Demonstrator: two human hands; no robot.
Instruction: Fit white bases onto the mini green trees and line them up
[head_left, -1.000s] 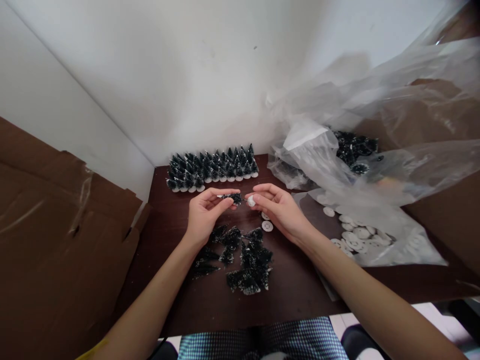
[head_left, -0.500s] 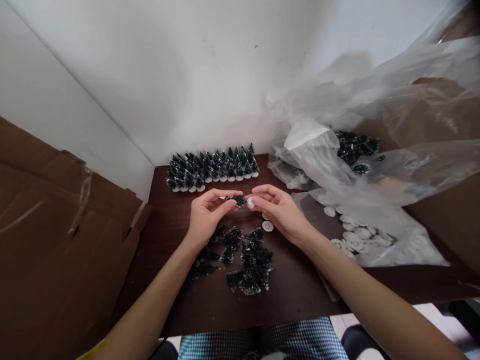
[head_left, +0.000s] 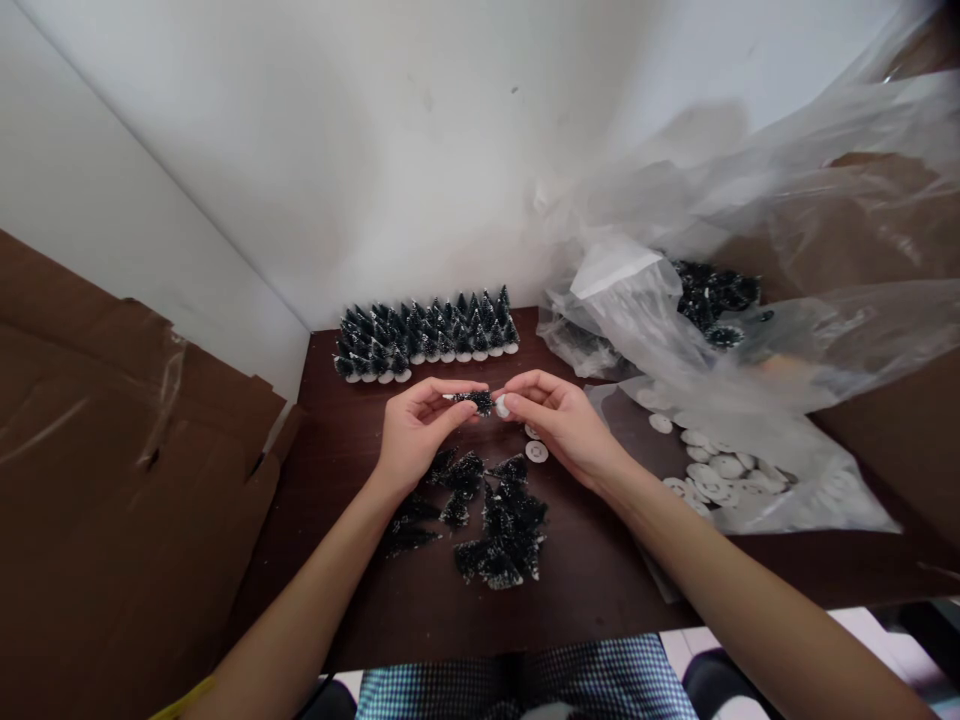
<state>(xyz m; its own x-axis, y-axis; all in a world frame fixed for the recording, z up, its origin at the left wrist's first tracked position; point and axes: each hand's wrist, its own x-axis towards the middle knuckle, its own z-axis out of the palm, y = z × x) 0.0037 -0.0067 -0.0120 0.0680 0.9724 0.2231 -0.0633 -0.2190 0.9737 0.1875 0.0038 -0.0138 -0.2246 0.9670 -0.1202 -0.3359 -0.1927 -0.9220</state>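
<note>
Between the thumb and fingers of my left hand (head_left: pixel 414 425) lies a small dark green tree (head_left: pixel 478 402) with white-flecked bristles, held sideways. My right hand (head_left: pixel 566 425) pinches a white round base (head_left: pixel 502 406) at the tree's right end. Tree and base meet or nearly meet; the fingers partly hide the join. Loose trees (head_left: pixel 510 530) lie on the dark brown table (head_left: pixel 585 590) below my hands. Two white discs (head_left: pixel 536 452) are beside my right hand. Rows of upright trees (head_left: pixel 427 332) on white bases stand at the back by the wall.
On the right, clear plastic bags (head_left: pixel 637 290) hold more trees (head_left: pixel 712 295) and spill white discs (head_left: pixel 724 467) onto the table. Cardboard (head_left: pixel 112 480) rises along the left side. A white wall (head_left: pixel 450 150) closes off the back.
</note>
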